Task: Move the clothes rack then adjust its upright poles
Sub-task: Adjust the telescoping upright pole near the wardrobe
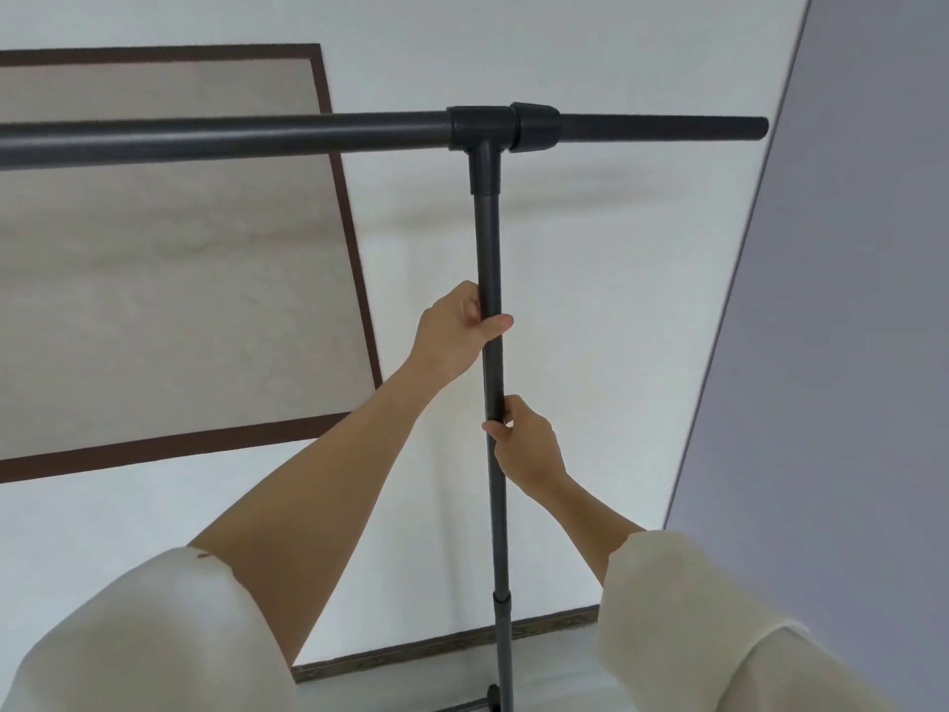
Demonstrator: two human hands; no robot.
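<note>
A black clothes rack stands in front of me. Its horizontal top bar (231,138) runs from the left edge to a T-joint (482,128), with a short stub sticking out to the right. The right upright pole (488,249) drops from the joint to the floor. My left hand (454,328) grips the upper section of this pole, thumb across its front. My right hand (529,444) holds the pole lower down, at the collar where the upper section meets the thinner lower one. A second collar (502,606) sits further down. The rack's left upright is out of view.
A white wall (590,300) is close behind the rack, with a large brown-framed panel (169,259) on the left. A grey-lilac wall (847,300) closes the right side. A dark skirting strip (436,655) runs along the floor. My white sleeves fill the bottom corners.
</note>
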